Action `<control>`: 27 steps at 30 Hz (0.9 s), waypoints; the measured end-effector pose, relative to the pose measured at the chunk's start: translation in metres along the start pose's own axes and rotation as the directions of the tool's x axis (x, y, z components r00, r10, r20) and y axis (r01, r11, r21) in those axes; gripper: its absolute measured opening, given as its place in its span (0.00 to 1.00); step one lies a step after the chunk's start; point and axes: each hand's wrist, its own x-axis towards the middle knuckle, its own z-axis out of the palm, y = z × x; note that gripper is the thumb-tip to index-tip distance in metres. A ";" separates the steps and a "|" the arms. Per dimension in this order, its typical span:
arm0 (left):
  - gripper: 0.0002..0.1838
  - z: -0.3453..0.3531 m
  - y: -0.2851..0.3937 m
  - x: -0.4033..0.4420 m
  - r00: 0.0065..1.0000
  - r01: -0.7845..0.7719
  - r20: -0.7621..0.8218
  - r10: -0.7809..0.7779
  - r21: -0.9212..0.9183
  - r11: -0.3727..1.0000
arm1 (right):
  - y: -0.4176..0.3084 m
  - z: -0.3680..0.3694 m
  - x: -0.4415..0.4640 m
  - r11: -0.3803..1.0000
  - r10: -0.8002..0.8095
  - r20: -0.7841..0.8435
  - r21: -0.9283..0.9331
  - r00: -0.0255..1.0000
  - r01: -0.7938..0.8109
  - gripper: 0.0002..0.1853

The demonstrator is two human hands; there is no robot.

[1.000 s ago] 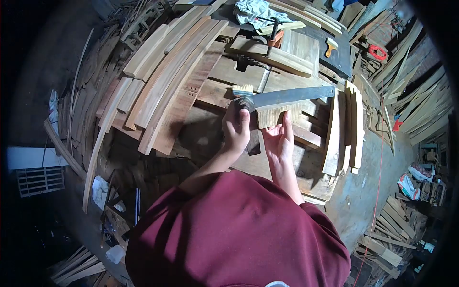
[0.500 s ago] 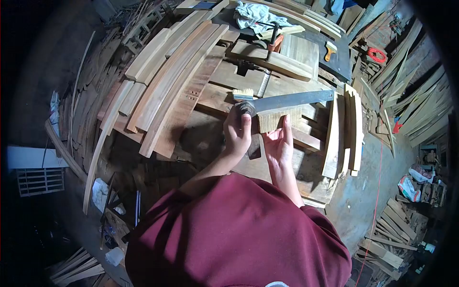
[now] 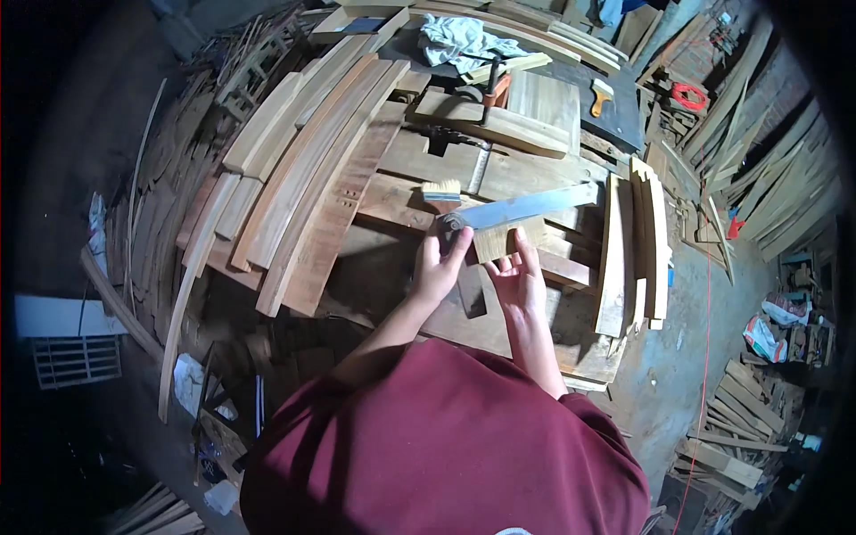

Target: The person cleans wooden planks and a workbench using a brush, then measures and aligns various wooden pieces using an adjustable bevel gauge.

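My left hand [image 3: 437, 272] is closed around the pivot end of a bevel gauge, its thumb on the round knob. The gauge's metal blade [image 3: 535, 205] points to the right and slightly away from me. In my right hand [image 3: 520, 285] is a small wood block [image 3: 504, 241], pinched between thumb and fingers. The block sits just below the blade, against or very close to it; I cannot tell if they touch. A bristle brush [image 3: 441, 193] lies just beyond my left hand.
Long curved boards [image 3: 325, 152] lie along the left of the bench, with shorter curved pieces [image 3: 615, 259] on the right. An orange-and-black clamp [image 3: 493, 89] stands on a beam [image 3: 490, 123] at the back. A second brush [image 3: 601, 96] and a cloth [image 3: 464, 40] lie farther away.
The view has shifted a little, and both hands with the gauge and block sit slightly lower and left in it. The block has turned, showing a smoother face instead of the ridged one.
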 end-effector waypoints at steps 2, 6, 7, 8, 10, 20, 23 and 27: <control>0.16 -0.002 -0.011 -0.003 0.980 0.190 -0.049 -0.195 -0.086 0.978 | -0.005 -0.020 0.003 0.996 0.060 -0.086 -0.054 0.995 -0.064 0.20; 0.17 -0.011 -0.022 -0.001 0.924 0.363 -0.096 -0.369 -0.079 0.928 | -0.014 -0.044 -0.009 0.996 0.078 -0.125 -0.027 0.989 -0.082 0.25; 0.17 -0.011 -0.019 0.001 0.924 0.355 -0.098 -0.370 -0.137 0.925 | -0.016 -0.054 -0.009 0.996 0.081 -0.154 -0.010 0.985 -0.083 0.25; 0.17 -0.014 -0.011 0.003 0.889 0.428 -0.098 -0.446 -0.164 0.889 | -0.016 -0.065 -0.010 0.996 0.084 -0.193 -0.006 0.978 -0.087 0.22; 0.17 -0.024 -0.019 0.011 0.877 0.452 -0.090 -0.472 -0.177 0.874 | -0.016 -0.086 -0.011 0.997 0.066 -0.202 -0.021 0.977 -0.072 0.20; 0.18 -0.074 -0.032 0.028 0.830 0.444 -0.173 -0.530 -0.370 0.816 | -0.027 -0.088 -0.008 0.984 0.116 -0.190 -0.114 0.975 -0.139 0.24; 0.17 -0.085 -0.037 0.033 0.831 0.451 -0.167 -0.531 -0.358 0.818 | -0.022 -0.080 -0.002 0.985 0.126 -0.191 -0.093 0.973 -0.146 0.22; 0.16 -0.093 -0.044 0.038 0.801 0.491 -0.167 -0.575 -0.365 0.791 | -0.012 -0.079 0.005 0.991 0.108 -0.185 -0.059 0.977 -0.121 0.16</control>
